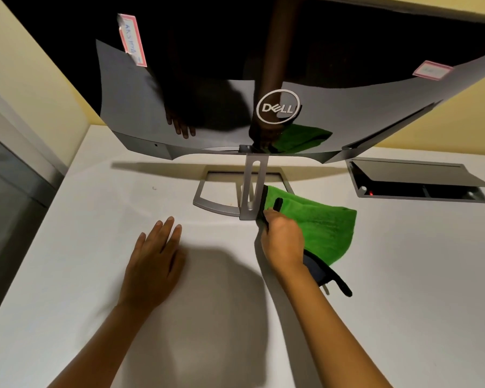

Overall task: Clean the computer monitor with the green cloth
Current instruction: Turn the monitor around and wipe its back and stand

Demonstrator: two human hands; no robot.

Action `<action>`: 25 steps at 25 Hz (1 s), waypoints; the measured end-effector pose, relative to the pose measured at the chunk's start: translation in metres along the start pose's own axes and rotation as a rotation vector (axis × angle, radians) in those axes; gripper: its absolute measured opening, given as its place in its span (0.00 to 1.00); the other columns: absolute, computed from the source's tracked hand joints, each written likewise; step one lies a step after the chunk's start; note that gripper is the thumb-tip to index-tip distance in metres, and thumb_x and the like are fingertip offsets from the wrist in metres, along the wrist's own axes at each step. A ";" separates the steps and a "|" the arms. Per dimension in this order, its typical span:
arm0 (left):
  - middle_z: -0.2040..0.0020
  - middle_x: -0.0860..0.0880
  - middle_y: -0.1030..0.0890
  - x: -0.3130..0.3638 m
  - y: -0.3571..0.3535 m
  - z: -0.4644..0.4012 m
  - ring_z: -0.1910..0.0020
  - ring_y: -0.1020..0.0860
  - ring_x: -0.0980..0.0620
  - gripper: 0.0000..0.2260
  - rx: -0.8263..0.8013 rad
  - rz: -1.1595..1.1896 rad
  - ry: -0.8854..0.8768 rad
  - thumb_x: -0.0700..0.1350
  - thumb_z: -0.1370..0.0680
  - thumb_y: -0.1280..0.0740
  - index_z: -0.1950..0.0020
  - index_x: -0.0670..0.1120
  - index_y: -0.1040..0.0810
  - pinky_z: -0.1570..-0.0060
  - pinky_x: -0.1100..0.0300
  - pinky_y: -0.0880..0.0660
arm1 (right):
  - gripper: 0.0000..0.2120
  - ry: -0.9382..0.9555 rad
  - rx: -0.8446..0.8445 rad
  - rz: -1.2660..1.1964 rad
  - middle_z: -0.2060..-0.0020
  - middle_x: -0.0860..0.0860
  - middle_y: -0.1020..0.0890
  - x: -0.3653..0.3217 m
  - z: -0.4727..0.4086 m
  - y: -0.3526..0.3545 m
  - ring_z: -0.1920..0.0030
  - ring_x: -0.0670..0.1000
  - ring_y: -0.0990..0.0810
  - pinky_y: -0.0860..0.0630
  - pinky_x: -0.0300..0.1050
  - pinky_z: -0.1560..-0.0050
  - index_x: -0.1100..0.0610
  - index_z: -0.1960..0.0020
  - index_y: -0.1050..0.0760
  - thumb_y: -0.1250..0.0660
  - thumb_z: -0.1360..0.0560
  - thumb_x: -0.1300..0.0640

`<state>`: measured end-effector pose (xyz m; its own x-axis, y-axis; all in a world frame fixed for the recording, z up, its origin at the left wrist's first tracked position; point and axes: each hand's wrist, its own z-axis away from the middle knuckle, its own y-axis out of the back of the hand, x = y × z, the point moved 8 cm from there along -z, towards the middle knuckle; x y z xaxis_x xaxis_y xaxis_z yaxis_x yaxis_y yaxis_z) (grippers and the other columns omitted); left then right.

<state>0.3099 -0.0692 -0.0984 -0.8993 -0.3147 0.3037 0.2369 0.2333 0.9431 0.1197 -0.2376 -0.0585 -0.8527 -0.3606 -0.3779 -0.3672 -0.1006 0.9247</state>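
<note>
Head view: the right hand [283,239] grips the green cloth [322,225] against the monitor [235,113] stand's upright near the surface's [67,247] far edge, while the left hand [154,261] rests flat, fingers straight.

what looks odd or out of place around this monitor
Two pink-edged labels are stuck on the monitor: one at upper left sits crooked with a corner lifting, another at right. The desk's cable hatch stands open. No spills or damage show.
</note>
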 end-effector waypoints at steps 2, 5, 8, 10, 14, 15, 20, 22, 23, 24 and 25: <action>0.27 0.44 0.33 -0.001 0.001 0.000 0.29 0.34 0.41 0.23 0.001 0.004 -0.004 0.50 0.21 0.48 0.30 0.43 0.29 0.34 0.41 0.36 | 0.15 -0.085 0.120 -0.220 0.52 0.59 0.16 0.005 0.006 0.021 0.54 0.59 0.19 0.26 0.45 0.59 0.61 0.44 0.20 0.39 0.26 0.68; 0.27 0.44 0.33 0.000 0.001 0.000 0.29 0.35 0.41 0.23 -0.001 0.010 -0.004 0.51 0.21 0.48 0.30 0.43 0.30 0.34 0.41 0.37 | 0.17 -0.055 0.285 -0.493 0.48 0.56 0.18 -0.007 0.023 0.038 0.48 0.56 0.22 0.25 0.47 0.47 0.63 0.41 0.21 0.39 0.28 0.68; 0.27 0.44 0.33 -0.001 -0.001 0.000 0.29 0.35 0.41 0.23 -0.008 0.005 -0.001 0.51 0.21 0.49 0.30 0.43 0.30 0.34 0.41 0.37 | 0.19 -0.008 0.191 -0.557 0.49 0.54 0.22 -0.023 0.024 0.018 0.47 0.56 0.24 0.27 0.47 0.44 0.62 0.38 0.24 0.38 0.29 0.66; 0.27 0.43 0.33 -0.001 -0.002 0.000 0.29 0.35 0.41 0.23 -0.010 0.001 -0.003 0.51 0.21 0.49 0.31 0.43 0.30 0.34 0.41 0.37 | 0.21 -0.018 0.127 -0.495 0.52 0.53 0.27 -0.025 0.017 0.007 0.48 0.57 0.27 0.28 0.47 0.45 0.62 0.33 0.28 0.38 0.26 0.65; 0.28 0.43 0.33 -0.002 -0.002 -0.002 0.29 0.34 0.41 0.23 -0.013 -0.001 -0.007 0.52 0.21 0.49 0.31 0.43 0.29 0.35 0.41 0.37 | 0.24 0.067 0.039 -0.164 0.50 0.57 0.29 -0.037 0.017 -0.005 0.49 0.60 0.30 0.28 0.50 0.52 0.60 0.29 0.32 0.39 0.25 0.60; 0.28 0.43 0.33 -0.002 -0.002 -0.001 0.29 0.35 0.41 0.23 -0.013 -0.004 -0.005 0.52 0.21 0.49 0.31 0.43 0.29 0.35 0.41 0.36 | 0.26 0.091 0.036 -0.040 0.49 0.59 0.28 -0.039 0.019 -0.009 0.50 0.62 0.29 0.27 0.52 0.54 0.60 0.28 0.33 0.37 0.26 0.59; 0.27 0.44 0.33 -0.002 -0.002 -0.001 0.29 0.35 0.42 0.23 -0.013 -0.016 -0.001 0.51 0.21 0.48 0.31 0.43 0.30 0.34 0.42 0.37 | 0.35 0.052 -0.157 0.219 0.40 0.59 0.30 -0.033 0.025 -0.022 0.46 0.62 0.27 0.29 0.53 0.47 0.54 0.22 0.54 0.40 0.24 0.55; 0.27 0.44 0.33 -0.003 -0.003 0.000 0.29 0.35 0.42 0.23 -0.020 -0.023 -0.003 0.52 0.21 0.48 0.30 0.43 0.30 0.34 0.42 0.37 | 0.36 0.024 -0.214 0.227 0.38 0.58 0.30 -0.030 0.026 -0.022 0.46 0.61 0.26 0.28 0.51 0.49 0.51 0.22 0.59 0.42 0.23 0.55; 0.27 0.44 0.33 -0.003 -0.003 0.000 0.28 0.35 0.42 0.23 -0.020 -0.027 -0.004 0.52 0.21 0.48 0.30 0.43 0.30 0.34 0.42 0.37 | 0.36 0.015 -0.221 0.218 0.38 0.58 0.30 -0.030 0.026 -0.021 0.46 0.61 0.26 0.28 0.51 0.51 0.51 0.22 0.59 0.42 0.23 0.55; 0.27 0.44 0.33 -0.003 -0.003 0.000 0.28 0.35 0.42 0.23 -0.020 -0.027 -0.005 0.52 0.21 0.48 0.30 0.43 0.30 0.34 0.42 0.37 | 0.35 0.012 -0.221 0.205 0.39 0.58 0.29 -0.030 0.026 -0.020 0.46 0.61 0.25 0.27 0.50 0.52 0.50 0.22 0.58 0.42 0.23 0.55; 0.27 0.44 0.33 -0.003 -0.003 0.000 0.28 0.35 0.42 0.23 -0.018 -0.026 -0.005 0.52 0.21 0.48 0.30 0.43 0.30 0.34 0.42 0.37 | 0.35 0.018 -0.224 0.200 0.39 0.58 0.28 -0.030 0.027 -0.020 0.46 0.61 0.25 0.27 0.50 0.52 0.50 0.22 0.56 0.42 0.23 0.55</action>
<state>0.3116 -0.0688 -0.1024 -0.9073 -0.3156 0.2780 0.2197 0.2081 0.9531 0.1419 -0.1997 -0.0666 -0.8926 -0.4096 -0.1886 -0.1004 -0.2271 0.9687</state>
